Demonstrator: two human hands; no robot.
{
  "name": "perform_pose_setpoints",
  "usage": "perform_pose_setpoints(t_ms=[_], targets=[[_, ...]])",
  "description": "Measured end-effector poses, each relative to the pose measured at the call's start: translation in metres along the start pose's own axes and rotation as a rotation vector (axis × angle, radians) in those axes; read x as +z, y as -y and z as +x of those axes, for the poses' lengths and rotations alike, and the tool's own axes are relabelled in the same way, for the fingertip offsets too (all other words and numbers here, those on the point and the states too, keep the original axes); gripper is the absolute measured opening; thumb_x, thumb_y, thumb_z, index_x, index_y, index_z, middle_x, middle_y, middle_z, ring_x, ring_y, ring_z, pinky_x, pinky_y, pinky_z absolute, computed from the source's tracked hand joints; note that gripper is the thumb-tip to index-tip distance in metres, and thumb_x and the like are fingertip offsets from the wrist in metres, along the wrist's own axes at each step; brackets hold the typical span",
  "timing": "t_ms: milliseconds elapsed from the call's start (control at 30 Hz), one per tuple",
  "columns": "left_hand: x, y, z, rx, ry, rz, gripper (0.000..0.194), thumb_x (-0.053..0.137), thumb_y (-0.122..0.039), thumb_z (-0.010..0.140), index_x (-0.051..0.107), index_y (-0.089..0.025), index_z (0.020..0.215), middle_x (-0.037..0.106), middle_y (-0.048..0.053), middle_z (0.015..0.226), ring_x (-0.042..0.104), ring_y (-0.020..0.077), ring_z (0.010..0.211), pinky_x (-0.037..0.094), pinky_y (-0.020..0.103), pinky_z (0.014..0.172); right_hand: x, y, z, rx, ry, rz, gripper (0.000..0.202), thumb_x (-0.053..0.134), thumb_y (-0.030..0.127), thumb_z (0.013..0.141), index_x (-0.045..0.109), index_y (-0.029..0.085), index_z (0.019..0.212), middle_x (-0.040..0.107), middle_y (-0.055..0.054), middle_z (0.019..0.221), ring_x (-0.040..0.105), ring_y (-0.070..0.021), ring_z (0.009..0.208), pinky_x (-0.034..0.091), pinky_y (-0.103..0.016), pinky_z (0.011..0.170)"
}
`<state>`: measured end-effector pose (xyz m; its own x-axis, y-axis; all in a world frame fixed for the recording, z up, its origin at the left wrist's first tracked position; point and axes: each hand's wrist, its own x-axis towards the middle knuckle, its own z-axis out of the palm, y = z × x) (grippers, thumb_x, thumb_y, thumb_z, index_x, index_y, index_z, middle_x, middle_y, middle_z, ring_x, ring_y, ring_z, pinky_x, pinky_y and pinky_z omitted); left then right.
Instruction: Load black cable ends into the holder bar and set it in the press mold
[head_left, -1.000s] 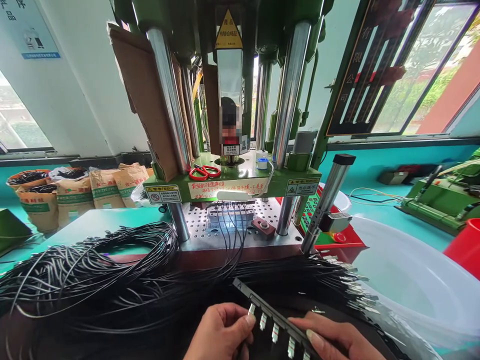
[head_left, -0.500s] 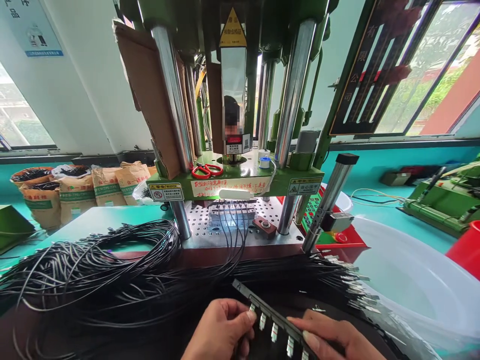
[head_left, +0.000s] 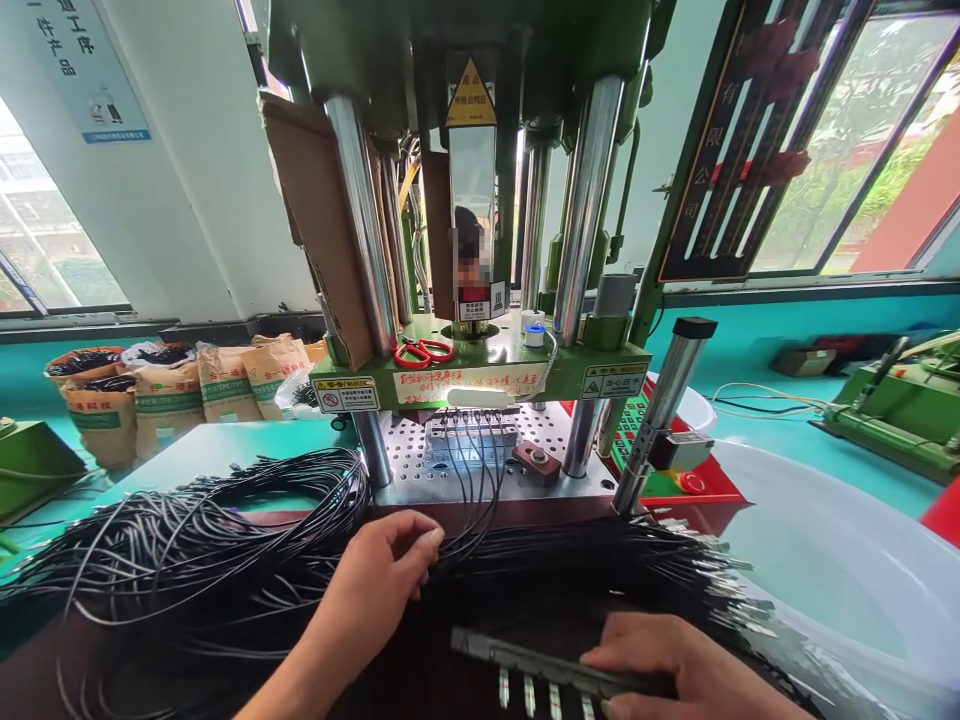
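My right hand (head_left: 664,660) grips a dark bar (head_left: 536,660) at its right end. Several silver connector tips (head_left: 529,690) hang in a row from the bar's lower edge. Thumb and fingers are pinched together on my left hand (head_left: 397,560), which is raised over the black cables (head_left: 525,550). Whether it holds anything small I cannot make out. Just beyond it, thin black cables (head_left: 471,470) run down from a clear-and-metal mould block (head_left: 471,440) on the perforated plate of the press.
A green press with steel columns (head_left: 592,270) stands ahead. Red-handled scissors (head_left: 424,352) rest on its crossbar. Coiled black cables (head_left: 225,530) lie to the left. A white tub (head_left: 825,560) and a red control box (head_left: 697,485) are to the right.
My left hand has left the bar and moved up and left toward the cables at the press. The bar has tipped flatter and lower in my right hand. The view has shifted slightly.
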<state>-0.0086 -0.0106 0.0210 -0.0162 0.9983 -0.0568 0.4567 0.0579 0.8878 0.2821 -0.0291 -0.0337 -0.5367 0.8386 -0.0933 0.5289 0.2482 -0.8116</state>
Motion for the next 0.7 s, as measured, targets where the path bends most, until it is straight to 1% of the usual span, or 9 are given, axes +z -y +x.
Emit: perform_pose_setpoints(t_ms=[67,167,267,367,467,567,600,667,700], targets=[[0.002,-0.005,0.016,0.046,-0.062,-0.013,0.021,0.06,-0.038,0.078,0.065,-0.018,0.083,0.061,-0.001,0.071,0.055,0.0155,0.07,0.041,0.025,0.068,-0.003,0.015,0.007,-0.087,0.112,-0.071,0.019,0.064,0.036,0.082,0.073,0.021,0.076,0.064,-0.001,0.081,0.059,-0.0168,0.078,0.044,-0.024,0.07],[0.011,-0.006,0.051,-0.017,-0.09,-0.156,0.028,0.072,-0.033,0.069,0.063,-0.017,0.09,0.064,0.001,0.086,0.056,0.0176,0.087,0.039,0.028,0.083,-0.004,0.028,0.016,-0.075,0.14,-0.152,0.008,0.066,0.022,0.081,0.073,0.021,0.076,0.061,0.0,0.086,0.057,-0.0151,0.081,0.041,-0.022,0.071],[0.026,0.0,0.091,-0.178,0.034,-0.287,0.032,0.077,-0.031,0.066,0.06,-0.011,0.085,0.062,0.002,0.076,0.058,0.0172,0.078,0.044,0.03,0.077,0.0,0.028,0.021,0.004,0.131,-0.225,0.013,0.067,0.011,0.077,0.073,0.022,0.081,0.06,0.0,0.091,0.057,-0.0152,0.084,0.041,-0.022,0.073],[0.047,0.009,0.124,-0.349,0.186,-0.411,0.019,0.069,-0.026,0.077,0.059,-0.011,0.078,0.06,0.0,0.069,0.059,0.0124,0.066,0.05,0.028,0.067,0.004,0.02,0.022,0.025,0.097,-0.277,0.016,0.068,0.01,0.075,0.073,0.022,0.083,0.061,-0.001,0.092,0.058,-0.0172,0.088,0.042,-0.023,0.077],[0.064,0.017,0.142,-0.492,0.261,-0.515,0.013,0.057,-0.025,0.088,0.059,-0.012,0.085,0.062,-0.001,0.077,0.06,0.0099,0.065,0.052,0.026,0.061,0.001,0.012,0.031,-0.023,0.054,-0.272,0.016,0.07,0.013,0.073,0.072,0.025,0.084,0.063,-0.001,0.091,0.059,-0.017,0.088,0.044,-0.022,0.077],[0.072,0.025,0.146,-0.551,0.302,-0.618,0.011,0.056,-0.022,0.089,0.06,-0.012,0.088,0.064,0.0,0.082,0.062,0.0104,0.068,0.054,0.024,0.059,-0.014,0.006,0.069,-0.187,-0.123,-0.268,0.02,0.058,0.029,0.087,0.068,0.026,0.104,0.063,-0.004,0.108,0.058,-0.0175,0.101,0.043,-0.025,0.09],[0.073,0.027,0.145,-0.551,0.307,-0.654,0.01,0.056,-0.02,0.089,0.06,-0.011,0.087,0.064,0.0,0.082,0.063,0.0104,0.069,0.054,0.024,0.059,-0.022,0.004,0.09,-0.235,-0.236,-0.307,0.027,0.052,0.033,0.091,0.064,0.023,0.113,0.06,-0.006,0.119,0.054,-0.0187,0.11,0.039,-0.029,0.098],[0.072,0.031,0.142,-0.531,0.302,-0.727,0.009,0.054,-0.016,0.089,0.059,-0.011,0.083,0.065,0.0,0.078,0.064,0.0103,0.069,0.055,0.023,0.06,-0.036,0.004,0.142,-0.234,-0.328,-0.512,0.038,0.049,0.035,0.091,0.058,0.016,0.123,0.056,-0.012,0.129,0.046,-0.0219,0.123,0.031,-0.033,0.107],[0.072,0.033,0.14,-0.518,0.294,-0.762,0.01,0.053,-0.013,0.089,0.059,-0.01,0.081,0.065,0.0,0.076,0.065,0.0107,0.068,0.055,0.024,0.061,-0.042,0.006,0.17,-0.211,-0.346,-0.539,0.046,0.052,0.038,0.089,0.054,0.012,0.127,0.053,-0.015,0.134,0.041,-0.0249,0.127,0.028,-0.035,0.109]])
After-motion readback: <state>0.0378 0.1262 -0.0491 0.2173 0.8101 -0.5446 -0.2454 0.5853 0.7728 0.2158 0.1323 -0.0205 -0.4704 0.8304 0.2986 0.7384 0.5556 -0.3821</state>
